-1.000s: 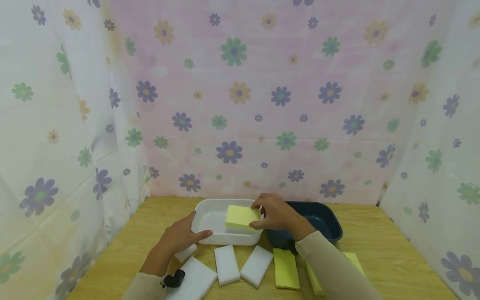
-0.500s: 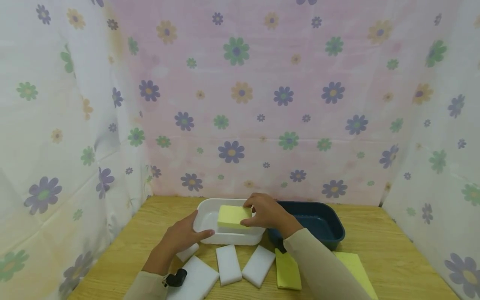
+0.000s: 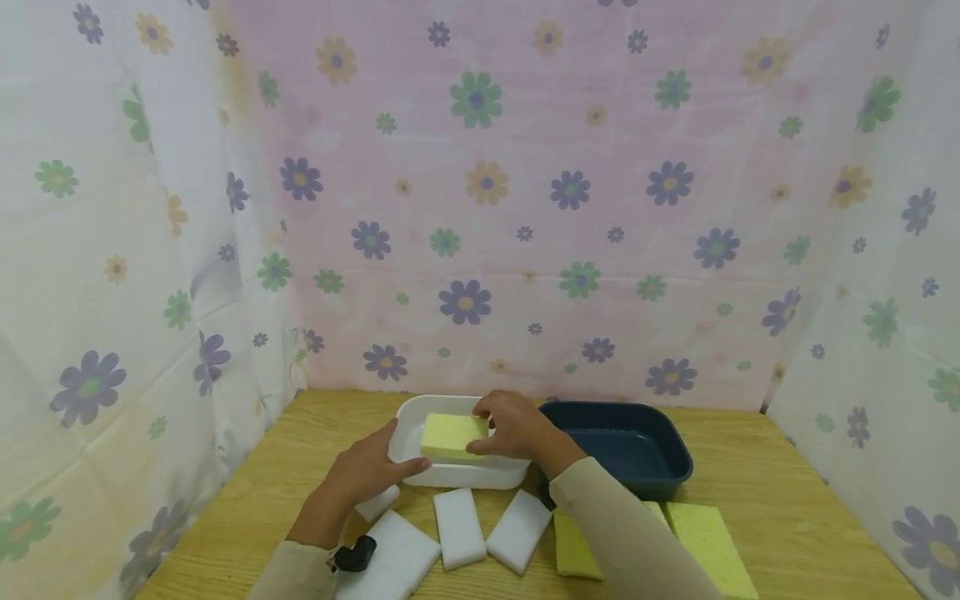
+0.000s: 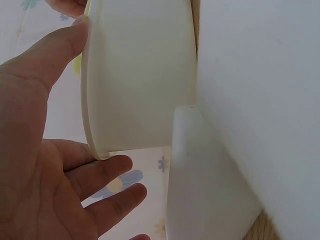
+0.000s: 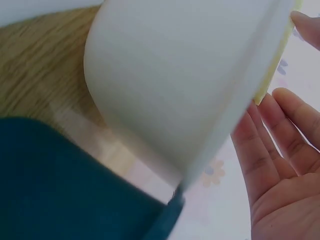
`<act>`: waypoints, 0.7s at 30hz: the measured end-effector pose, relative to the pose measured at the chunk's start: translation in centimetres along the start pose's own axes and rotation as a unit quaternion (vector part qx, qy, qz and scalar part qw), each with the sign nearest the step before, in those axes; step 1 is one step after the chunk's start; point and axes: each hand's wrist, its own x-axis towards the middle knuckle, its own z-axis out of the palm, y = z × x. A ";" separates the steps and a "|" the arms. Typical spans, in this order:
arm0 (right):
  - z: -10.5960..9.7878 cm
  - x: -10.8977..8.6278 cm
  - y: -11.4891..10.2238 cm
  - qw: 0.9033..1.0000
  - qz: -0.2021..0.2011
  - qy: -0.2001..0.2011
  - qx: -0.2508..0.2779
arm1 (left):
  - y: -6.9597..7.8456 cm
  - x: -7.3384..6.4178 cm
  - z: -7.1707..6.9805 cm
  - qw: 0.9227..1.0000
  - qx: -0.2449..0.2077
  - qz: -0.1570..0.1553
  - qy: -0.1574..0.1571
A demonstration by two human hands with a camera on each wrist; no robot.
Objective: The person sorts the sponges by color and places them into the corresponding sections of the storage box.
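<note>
A yellow sponge point(image 3: 452, 436) is inside the white tray point(image 3: 468, 477), in the head view. My right hand point(image 3: 517, 427) pinches its right end, thumb on the near side and fingers on the far side. In the right wrist view, the sponge's edge point(image 5: 274, 70) shows above the tray rim, between thumb and fingers. My left hand point(image 3: 369, 461) rests on the tray's left end. The left wrist view has its thumb point(image 4: 75, 37) on the rim and its spread fingers point(image 4: 102, 175) at the tray corner.
A dark blue tray point(image 3: 637, 483) stands right of the white one. Several white sponges point(image 3: 459, 527) lie on the wooden table point(image 3: 247, 517) in front. More yellow sponges point(image 3: 712, 550) lie at the front right, partly under my right sleeve. Flowered cloth point(image 3: 480, 233) hangs behind.
My right hand has moved left with the yellow sponge, carrying it further across the white tray and slightly lower. My left hand stays at the tray's left end.
</note>
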 end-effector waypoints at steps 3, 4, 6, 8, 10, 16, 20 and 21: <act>0.3 0.1 -0.3 1.000 0.006 -0.007 0.000 | 0.1 -0.1 -0.1 1.000 0.002 0.005 0.000; 0.5 0.2 -0.4 1.000 0.004 -0.010 -0.002 | 0.1 -0.2 -0.1 1.000 0.003 0.004 0.000; 0.7 0.5 -0.7 1.000 0.002 -0.014 -0.009 | 0.1 -0.3 -0.1 1.000 0.004 0.003 0.000; 0.9 0.7 -0.9 1.000 0.001 -0.017 -0.015 | 0.0 -0.3 -0.1 1.000 0.005 0.003 -0.001; 1.2 0.9 -1.1 1.000 0.002 -0.020 -0.023 | 0.0 -0.3 -0.1 1.000 0.004 0.005 -0.001; 1.4 1.3 -1.6 0.999 0.001 -0.027 -0.031 | 0.1 -0.1 -0.1 1.000 -0.002 0.010 0.004; 1.2 1.3 -1.9 0.999 0.006 -0.038 -0.009 | 0.2 -0.1 -0.1 1.000 0.001 0.008 0.003; 1.2 1.3 -2.0 0.999 0.008 -0.041 -0.004 | 0.3 -0.1 -0.1 1.000 0.002 0.008 0.002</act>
